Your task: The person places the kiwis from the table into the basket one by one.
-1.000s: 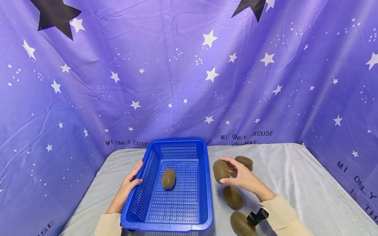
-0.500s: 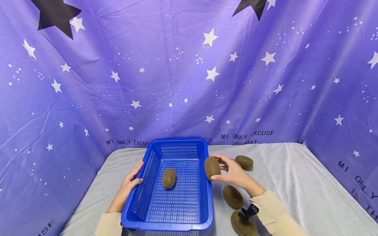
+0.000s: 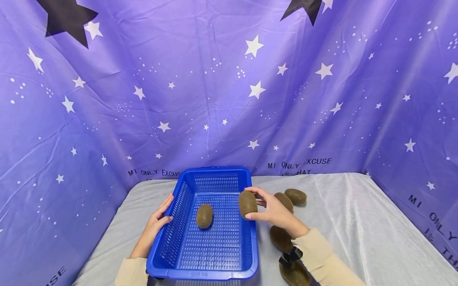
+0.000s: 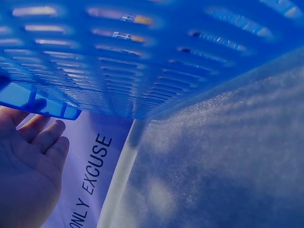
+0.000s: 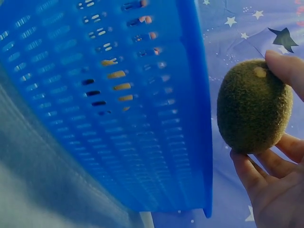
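With the right hand (image 3: pixel 277 211), grasping a furry brown kiwi (image 3: pixel 247 205) between thumb and fingertips, raised above the right rim of the blue basket (image 3: pixel 202 274). With the left hand (image 3: pixel 157 220), resting relaxed on the basket's left rim, fingers nearly straight along the outside and thumb on the edge, probably to steady. Note one loose kiwi (image 3: pixel 204 216) on the slotted floor inside, a little left of middle, and four more kiwis (image 3: pixel 295 196) to the right on the grey cloth (image 3: pixel 343 222), some partly covered by the right arm. Judged from this, at the step of carrying fruit in, not yet of letting go. For the next move, best to go further left past the rim, lower beside the loose kiwi without bumping, then ease the fingers apart gently against rolling.
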`<state>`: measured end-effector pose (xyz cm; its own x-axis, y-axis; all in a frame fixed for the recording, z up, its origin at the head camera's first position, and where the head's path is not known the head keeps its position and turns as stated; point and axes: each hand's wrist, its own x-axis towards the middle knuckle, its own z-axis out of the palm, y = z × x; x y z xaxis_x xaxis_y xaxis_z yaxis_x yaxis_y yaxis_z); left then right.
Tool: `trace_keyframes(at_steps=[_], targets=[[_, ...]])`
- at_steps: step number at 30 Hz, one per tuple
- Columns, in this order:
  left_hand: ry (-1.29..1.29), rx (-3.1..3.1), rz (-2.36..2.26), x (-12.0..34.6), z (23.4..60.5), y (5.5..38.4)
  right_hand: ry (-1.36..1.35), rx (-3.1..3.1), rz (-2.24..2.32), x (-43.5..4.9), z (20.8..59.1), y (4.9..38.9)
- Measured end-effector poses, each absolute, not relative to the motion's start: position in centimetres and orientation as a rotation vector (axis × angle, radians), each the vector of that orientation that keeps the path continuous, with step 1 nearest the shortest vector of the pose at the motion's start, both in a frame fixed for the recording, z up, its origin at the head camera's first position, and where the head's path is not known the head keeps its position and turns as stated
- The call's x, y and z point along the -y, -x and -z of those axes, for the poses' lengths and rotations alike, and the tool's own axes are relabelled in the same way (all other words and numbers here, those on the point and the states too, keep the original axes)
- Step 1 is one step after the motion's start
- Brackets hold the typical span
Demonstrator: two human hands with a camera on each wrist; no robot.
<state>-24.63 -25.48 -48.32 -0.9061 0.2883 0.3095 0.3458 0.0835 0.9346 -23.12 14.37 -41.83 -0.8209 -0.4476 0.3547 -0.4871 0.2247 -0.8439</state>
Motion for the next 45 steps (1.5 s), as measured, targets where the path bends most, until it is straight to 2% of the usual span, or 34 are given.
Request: trace_keyframes(at_steps=[25, 32, 35, 45], targets=[[0.652, 2.285, 1.976, 25.4, 48.3, 24.6, -0.881, 2.554, -1.564, -12.4, 43.3, 23.4], [0.658, 2.28, 1.96, 25.3, 48.3, 24.7, -0.854, 2.589, -1.572, -11.9, 41.5, 22.3], [0.652, 2.279, 1.97, 25.4, 48.3, 24.7, -0.86, 2.581, -1.588, -12.1, 42.9, 23.2], [0.64, 2.283, 1.977, 25.3, 48.3, 24.7, -0.881, 2.525, -1.634, -12.3, 43.4, 23.4]])
